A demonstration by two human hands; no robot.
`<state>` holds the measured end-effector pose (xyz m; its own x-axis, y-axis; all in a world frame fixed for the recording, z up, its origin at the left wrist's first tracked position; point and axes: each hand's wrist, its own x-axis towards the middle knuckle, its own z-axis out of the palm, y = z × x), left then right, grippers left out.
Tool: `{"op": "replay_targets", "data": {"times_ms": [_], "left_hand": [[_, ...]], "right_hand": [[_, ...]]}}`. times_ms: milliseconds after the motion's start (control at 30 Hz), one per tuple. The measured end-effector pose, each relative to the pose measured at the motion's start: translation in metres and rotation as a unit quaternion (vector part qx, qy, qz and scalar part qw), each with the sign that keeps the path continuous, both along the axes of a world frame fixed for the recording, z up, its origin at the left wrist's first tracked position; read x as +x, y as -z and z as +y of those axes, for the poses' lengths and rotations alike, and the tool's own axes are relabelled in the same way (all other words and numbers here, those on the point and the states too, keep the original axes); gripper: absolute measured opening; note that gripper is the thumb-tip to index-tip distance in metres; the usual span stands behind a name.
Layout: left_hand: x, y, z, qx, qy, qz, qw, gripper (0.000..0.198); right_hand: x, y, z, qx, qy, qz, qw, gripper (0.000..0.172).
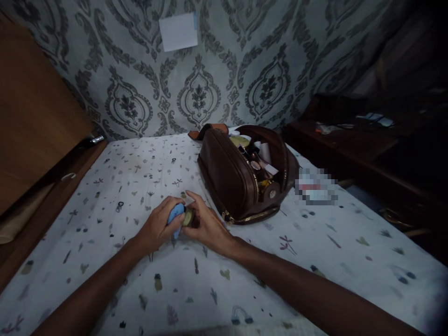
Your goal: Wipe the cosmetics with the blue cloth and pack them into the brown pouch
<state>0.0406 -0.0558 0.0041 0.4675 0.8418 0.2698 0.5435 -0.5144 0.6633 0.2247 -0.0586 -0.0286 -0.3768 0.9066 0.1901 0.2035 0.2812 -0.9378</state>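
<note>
My left hand (158,227) is closed around a small light-blue cloth (176,215) and presses it against a small round yellowish item (188,217). My right hand (206,225) grips that round item from the right side, fingers curled over it. Both hands rest low over the printed white bedsheet (115,196). Just right of my hands lies an open brown leather toiletry bag (241,179) with a gold zip, filled with several small cosmetics.
A wooden headboard or panel (35,121) runs along the left edge of the bed. A patterned grey wall (199,88) with a white note (178,31) stands behind. A dark wooden side table (350,140) is at the right, with a blurred packet (317,186) beside the bag.
</note>
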Motion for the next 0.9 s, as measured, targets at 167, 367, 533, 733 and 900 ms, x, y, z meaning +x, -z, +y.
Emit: {"op": "replay_targets", "data": {"times_ms": [167,367,533,733,900], "left_hand": [[0.004,-0.002,-0.001,-0.006,-0.011,-0.013,1.0,0.024],[0.009,0.002,0.0,-0.018,-0.033,-0.015,0.999,0.025],[0.011,0.003,0.001,-0.023,-0.052,-0.034,0.998,0.028],[0.011,0.0,-0.002,-0.031,-0.075,-0.063,0.995,0.029],[0.01,-0.001,-0.004,-0.031,-0.102,-0.089,0.99,0.029]], "right_hand": [[0.0,-0.006,-0.002,0.005,-0.007,-0.024,1.0,0.086],[0.0,-0.009,-0.004,0.035,0.01,-0.067,0.997,0.085],[0.0,-0.006,-0.004,0.087,0.016,-0.085,0.992,0.084],[0.001,-0.008,-0.002,0.083,0.002,-0.086,0.993,0.084],[0.004,-0.013,-0.002,0.002,-0.014,-0.086,0.996,0.087]]}}
